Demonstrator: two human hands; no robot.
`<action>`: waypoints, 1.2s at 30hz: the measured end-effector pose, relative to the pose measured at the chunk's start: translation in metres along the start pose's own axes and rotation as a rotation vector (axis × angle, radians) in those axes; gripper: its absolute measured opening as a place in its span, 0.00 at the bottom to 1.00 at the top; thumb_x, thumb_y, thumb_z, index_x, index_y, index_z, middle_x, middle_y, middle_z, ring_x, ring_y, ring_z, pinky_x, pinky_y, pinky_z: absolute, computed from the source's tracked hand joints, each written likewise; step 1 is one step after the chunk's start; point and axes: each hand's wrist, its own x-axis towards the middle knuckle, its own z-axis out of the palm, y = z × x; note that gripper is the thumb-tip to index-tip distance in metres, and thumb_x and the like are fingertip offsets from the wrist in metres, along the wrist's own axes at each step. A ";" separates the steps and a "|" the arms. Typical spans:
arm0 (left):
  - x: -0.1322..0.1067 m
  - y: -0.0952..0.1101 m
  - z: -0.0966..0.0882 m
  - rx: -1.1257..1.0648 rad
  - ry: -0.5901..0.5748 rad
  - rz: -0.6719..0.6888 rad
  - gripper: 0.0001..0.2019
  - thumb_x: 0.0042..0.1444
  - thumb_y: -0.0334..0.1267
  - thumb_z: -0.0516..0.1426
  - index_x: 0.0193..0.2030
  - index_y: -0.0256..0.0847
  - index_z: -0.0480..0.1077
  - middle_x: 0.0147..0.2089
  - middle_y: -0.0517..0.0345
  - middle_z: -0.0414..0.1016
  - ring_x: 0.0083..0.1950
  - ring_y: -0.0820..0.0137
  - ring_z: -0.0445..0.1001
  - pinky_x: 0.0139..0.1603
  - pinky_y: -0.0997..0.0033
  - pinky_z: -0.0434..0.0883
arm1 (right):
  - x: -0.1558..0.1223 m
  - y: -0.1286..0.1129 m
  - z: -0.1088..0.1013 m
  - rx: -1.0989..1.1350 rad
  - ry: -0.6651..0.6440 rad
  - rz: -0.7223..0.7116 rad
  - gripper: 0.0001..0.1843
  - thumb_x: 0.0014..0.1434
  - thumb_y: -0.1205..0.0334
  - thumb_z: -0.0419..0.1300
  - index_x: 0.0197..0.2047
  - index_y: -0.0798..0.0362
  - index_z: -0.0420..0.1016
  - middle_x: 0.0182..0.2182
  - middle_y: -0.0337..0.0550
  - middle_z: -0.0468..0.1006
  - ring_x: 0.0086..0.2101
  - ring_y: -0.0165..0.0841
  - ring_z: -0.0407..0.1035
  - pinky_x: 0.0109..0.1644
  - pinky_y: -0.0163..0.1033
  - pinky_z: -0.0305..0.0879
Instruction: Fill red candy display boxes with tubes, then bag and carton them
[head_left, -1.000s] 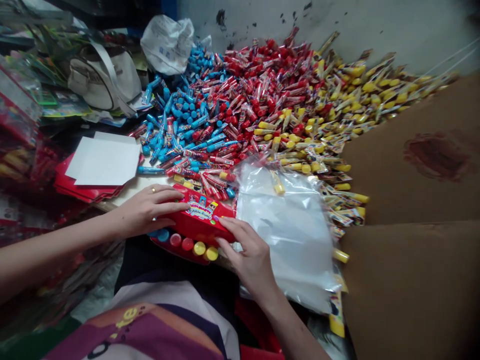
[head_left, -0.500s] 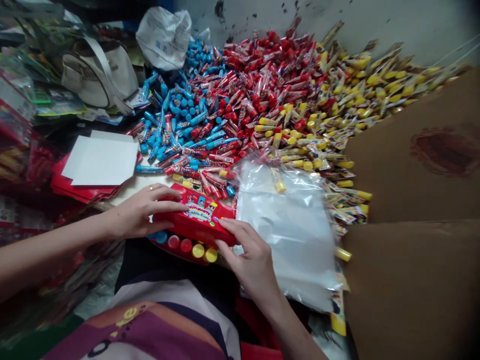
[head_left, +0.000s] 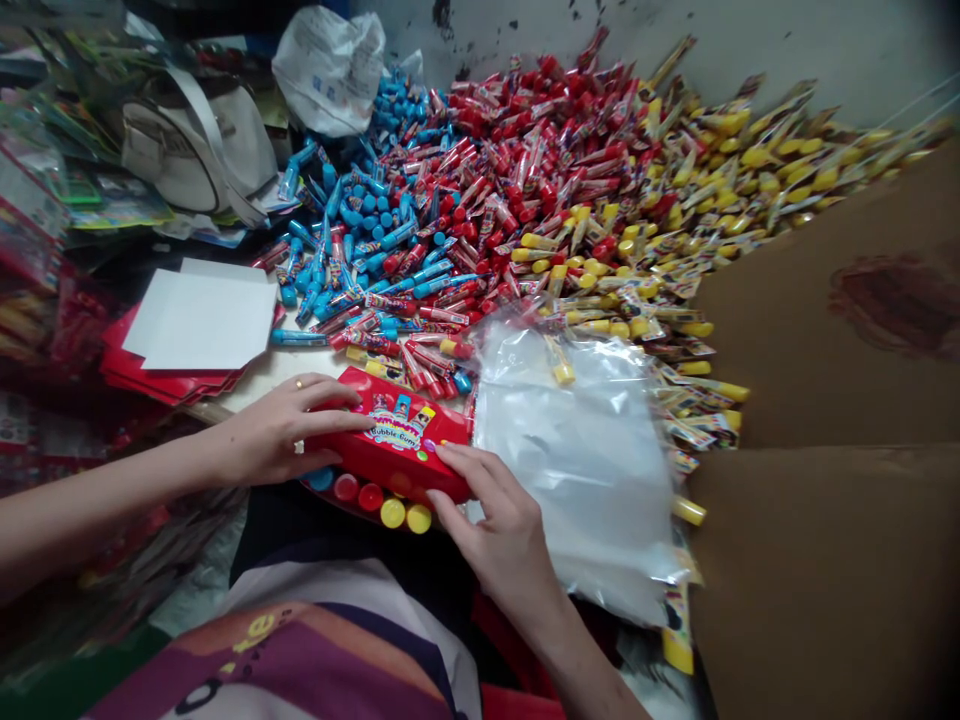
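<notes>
Grasp on red bubble-gum display box [head_left: 390, 435] by left hand [head_left: 281, 430] and right hand [head_left: 499, 535]; slip risk from light fingertip hold; candy tubes [head_left: 391, 513] liable to roll out onto clear plastic bag [head_left: 577, 460] if tilted.

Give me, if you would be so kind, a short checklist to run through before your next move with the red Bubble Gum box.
1. Left hand on the long red cardboard Bubble Gum box: ok, it lies across the box's left end.
2. Right hand on the same box: ok, it touches the near edge.
3. Row of round blue, red and yellow tube caps along the box's near side: ok, they sit side by side.
4. Box fully closed: cannot tell from this angle.
5. Flat clear plastic bag free of stray items: not ok, a yellow-capped tube lies at its upper edge.
</notes>
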 end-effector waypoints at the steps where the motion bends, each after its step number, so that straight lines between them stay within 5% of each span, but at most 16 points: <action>1: -0.001 0.000 0.000 -0.007 0.002 0.001 0.19 0.59 0.36 0.58 0.57 0.51 0.69 0.55 0.51 0.70 0.55 0.60 0.68 0.56 0.58 0.67 | 0.000 -0.001 -0.001 0.001 -0.005 -0.001 0.20 0.58 0.69 0.60 0.54 0.47 0.73 0.46 0.46 0.77 0.47 0.35 0.73 0.54 0.41 0.72; 12: -0.007 -0.003 0.011 -0.047 -0.020 -0.019 0.17 0.58 0.40 0.59 0.55 0.51 0.71 0.56 0.49 0.70 0.58 0.59 0.67 0.58 0.56 0.66 | -0.010 0.008 0.009 -0.021 -0.101 -0.028 0.22 0.60 0.69 0.57 0.57 0.46 0.71 0.50 0.47 0.75 0.49 0.37 0.72 0.55 0.43 0.72; 18: -0.032 -0.005 0.038 -0.100 -0.067 -0.023 0.30 0.56 0.54 0.57 0.63 0.48 0.63 0.68 0.43 0.58 0.69 0.49 0.56 0.67 0.42 0.52 | -0.030 0.019 0.023 -0.119 -0.061 -0.020 0.17 0.63 0.63 0.56 0.54 0.44 0.74 0.49 0.45 0.77 0.45 0.38 0.71 0.51 0.48 0.71; 26: -0.036 -0.006 0.076 -0.113 0.291 0.008 0.23 0.61 0.42 0.54 0.63 0.54 0.60 0.64 0.45 0.64 0.65 0.52 0.61 0.63 0.42 0.60 | -0.042 0.014 0.062 -0.101 -0.009 -0.022 0.26 0.68 0.50 0.42 0.65 0.45 0.62 0.60 0.43 0.68 0.60 0.44 0.58 0.61 0.53 0.60; 31: -0.039 -0.005 0.072 -0.134 0.260 -0.052 0.24 0.61 0.54 0.47 0.63 0.55 0.61 0.66 0.50 0.62 0.66 0.49 0.60 0.65 0.43 0.57 | -0.011 0.036 0.025 -0.083 0.045 0.027 0.21 0.67 0.49 0.46 0.57 0.43 0.70 0.52 0.43 0.76 0.53 0.39 0.67 0.58 0.48 0.61; 36: -0.034 0.000 0.056 -0.188 0.430 -0.251 0.27 0.55 0.55 0.48 0.63 0.65 0.60 0.69 0.66 0.57 0.63 0.47 0.63 0.59 0.48 0.67 | 0.078 0.129 -0.038 -0.338 0.282 0.305 0.20 0.60 0.60 0.56 0.56 0.54 0.70 0.53 0.53 0.74 0.55 0.44 0.64 0.59 0.53 0.55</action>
